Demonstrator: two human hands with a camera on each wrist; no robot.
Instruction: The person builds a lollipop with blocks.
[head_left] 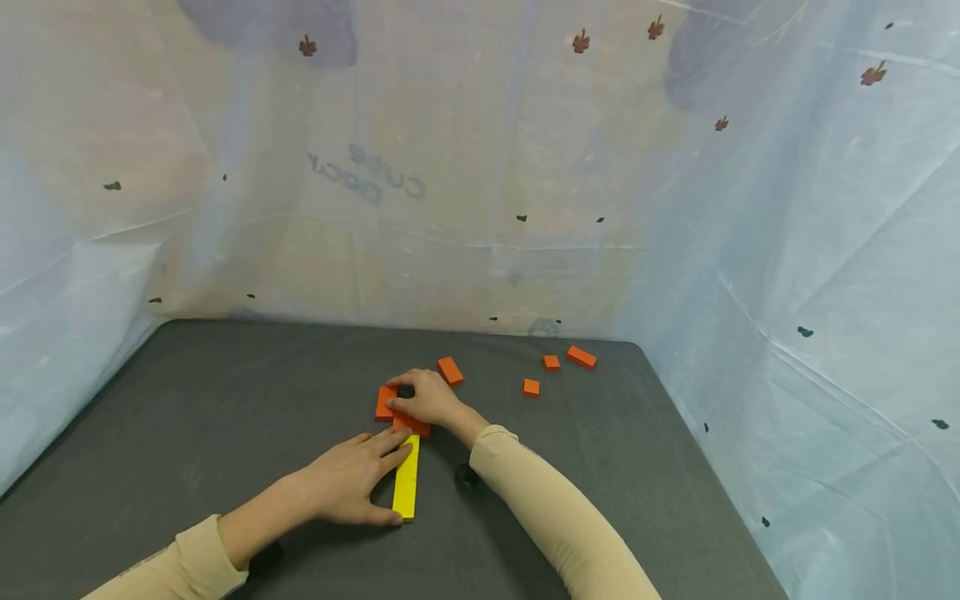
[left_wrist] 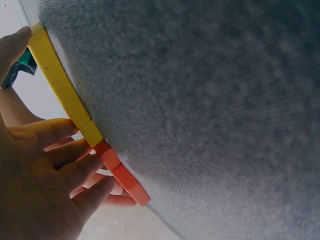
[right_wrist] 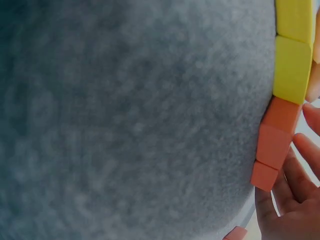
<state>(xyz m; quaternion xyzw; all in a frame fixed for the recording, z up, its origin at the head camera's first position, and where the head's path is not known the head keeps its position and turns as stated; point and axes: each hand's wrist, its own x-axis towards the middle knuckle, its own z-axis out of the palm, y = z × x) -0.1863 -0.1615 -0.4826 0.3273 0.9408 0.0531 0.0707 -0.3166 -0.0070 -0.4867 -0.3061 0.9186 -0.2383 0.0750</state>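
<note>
A long yellow block [head_left: 406,483] lies on the dark table, with a seam near its far end in the left wrist view. My left hand [head_left: 347,479] spreads along it: the thumb touches its near end and the straight fingers rest around its far end. Just beyond, an orange block [head_left: 422,430] lies crosswise against the yellow one. Another orange block [head_left: 385,406] stands at its far left. My right hand [head_left: 427,397] reaches over these two and pinches the far left orange block between thumb and fingers. Its palm hides part of the blocks.
Behind my right hand lies a loose orange block [head_left: 450,371]. Farther right are two small orange blocks [head_left: 531,388] and a longer orange block [head_left: 582,357]. The dark grey table [head_left: 225,417] is bordered by hanging translucent sheeting [head_left: 465,275] at the back and sides.
</note>
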